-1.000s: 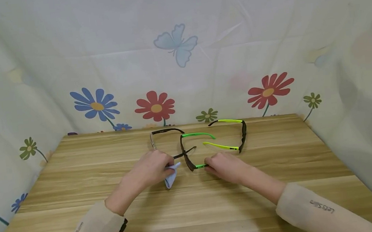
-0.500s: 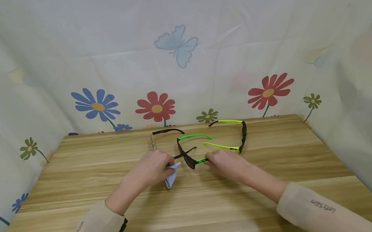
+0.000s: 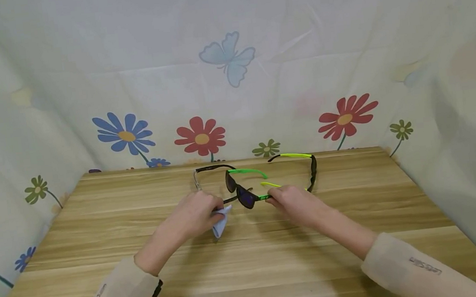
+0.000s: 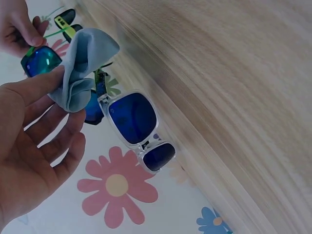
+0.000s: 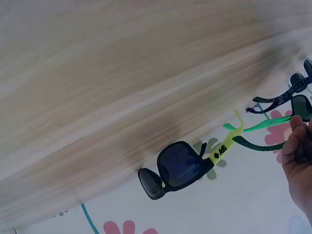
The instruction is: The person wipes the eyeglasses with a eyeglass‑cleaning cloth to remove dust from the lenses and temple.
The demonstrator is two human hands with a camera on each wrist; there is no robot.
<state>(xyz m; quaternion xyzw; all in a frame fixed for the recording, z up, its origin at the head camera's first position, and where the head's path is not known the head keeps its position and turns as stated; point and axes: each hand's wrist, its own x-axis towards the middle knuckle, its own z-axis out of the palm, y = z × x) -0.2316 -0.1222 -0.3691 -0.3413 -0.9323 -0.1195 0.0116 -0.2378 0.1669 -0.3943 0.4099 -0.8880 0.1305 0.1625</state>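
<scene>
My left hand (image 3: pixel 199 213) pinches a folded light blue cloth (image 4: pixel 85 63) between thumb and fingers. Beside that hand lie sunglasses with a clear frame and blue lenses (image 4: pixel 134 119), their dark temples pointing right; in the head view the hand covers part of them. My right hand (image 3: pixel 296 205) grips one temple of the black-framed sunglasses with green temples (image 3: pixel 247 198), whose lenses face left and toward the camera. They overlap a dark temple of the clear pair in the head view; whether the two touch, I cannot tell.
Behind the right hand stands a third pair of sunglasses, black with yellow temples (image 3: pixel 312 167), lenses to the right. All is on a wood-grain table (image 3: pixel 251 273). A flower-printed curtain (image 3: pixel 148 80) encloses its back and sides.
My right hand has moved slightly up and to the right, turning the green-templed sunglasses so their lenses show more toward the camera. My left hand with the cloth has barely moved.
</scene>
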